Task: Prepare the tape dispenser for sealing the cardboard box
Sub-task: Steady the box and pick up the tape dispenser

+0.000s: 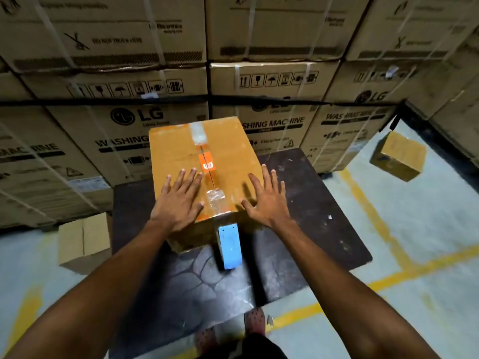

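Stacked washing machine cartons (pixel 103 120) as wall, pale floor (pixel 414 229) with yellow lines (pixel 368 203), dim light

Both arms bare, stretched forward and slightly inward from the lower corners of the view, elbows near straight. Left hand (pixel 178 200): palm down, fingers spread and extended, lying flat, thumb angled toward the midline. Right hand (pixel 267 198): palm down, fingers fanned and a little raised, thumb pointing inward. Wrists level, roughly parallel, hands well apart. Neither hand grips anything. Feet (pixel 255 323) visible at the bottom edge, between the forearms.
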`<state>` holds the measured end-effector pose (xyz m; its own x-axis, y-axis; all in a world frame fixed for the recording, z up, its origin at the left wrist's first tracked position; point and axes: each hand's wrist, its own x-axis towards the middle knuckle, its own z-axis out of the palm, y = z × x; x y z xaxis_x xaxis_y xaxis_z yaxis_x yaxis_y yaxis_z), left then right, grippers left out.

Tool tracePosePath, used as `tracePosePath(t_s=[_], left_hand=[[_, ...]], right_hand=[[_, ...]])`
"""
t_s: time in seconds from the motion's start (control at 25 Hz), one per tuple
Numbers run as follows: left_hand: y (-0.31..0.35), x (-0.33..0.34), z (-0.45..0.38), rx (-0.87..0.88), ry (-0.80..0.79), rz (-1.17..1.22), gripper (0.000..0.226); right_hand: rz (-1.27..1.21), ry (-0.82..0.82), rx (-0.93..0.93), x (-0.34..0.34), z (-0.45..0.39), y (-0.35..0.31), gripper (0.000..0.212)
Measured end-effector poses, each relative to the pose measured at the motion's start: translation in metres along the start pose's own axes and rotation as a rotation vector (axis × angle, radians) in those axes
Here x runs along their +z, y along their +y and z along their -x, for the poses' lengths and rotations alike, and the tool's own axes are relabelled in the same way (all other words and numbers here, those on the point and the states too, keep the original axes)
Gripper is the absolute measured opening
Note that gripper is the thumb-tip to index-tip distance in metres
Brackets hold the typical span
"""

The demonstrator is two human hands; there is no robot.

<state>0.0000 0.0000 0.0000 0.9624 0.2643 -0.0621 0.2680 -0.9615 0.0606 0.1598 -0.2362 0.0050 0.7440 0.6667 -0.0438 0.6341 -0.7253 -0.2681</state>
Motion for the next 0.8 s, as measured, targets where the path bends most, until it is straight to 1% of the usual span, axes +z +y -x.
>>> tracePosePath(t_s=[0.16,0.2,0.32,0.44,0.52,0.6,0.68,0.72,0.8], left_hand=[[0.002,0.020,0.012,0.110,-0.085,-0.033,0.074],[0.003,0.025,0.013,0.134,-0.098,-0.030,0.072],[0.004,0.029,0.012,0.167,-0.117,-0.026,0.070],[0.003,0.028,0.007,0.180,-0.142,-0.046,0.068],[0.001,0.027,0.005,0.186,-0.150,-0.048,0.068],[0.000,0.027,0.003,0.191,-0.161,-0.041,0.068],[-0.001,0.028,0.002,0.194,-0.172,-0.033,0.069],[-0.001,0.029,0.001,0.196,-0.178,-0.030,0.069],[-0.003,0.029,0.000,0.202,-0.190,-0.020,0.068]], right_hand=[[-0.113,0.011,0.067,0.029,0.033,-0.006,0.079],[-0.137,0.004,0.082,0.042,0.043,-0.007,0.080],[-0.169,0.009,0.122,0.071,0.065,-0.014,0.095],[-0.370,0.032,0.224,0.092,0.079,-0.031,0.106],[-0.558,0.053,0.297,0.104,0.086,-0.040,0.108],[-0.821,0.016,0.416,0.113,0.091,-0.046,0.101],[-1.029,-0.093,0.515,0.118,0.095,-0.049,0.089],[-1.074,-0.142,0.536,0.120,0.096,-0.049,0.083],[-1.094,-0.159,0.530,0.127,0.098,-0.045,0.073]])
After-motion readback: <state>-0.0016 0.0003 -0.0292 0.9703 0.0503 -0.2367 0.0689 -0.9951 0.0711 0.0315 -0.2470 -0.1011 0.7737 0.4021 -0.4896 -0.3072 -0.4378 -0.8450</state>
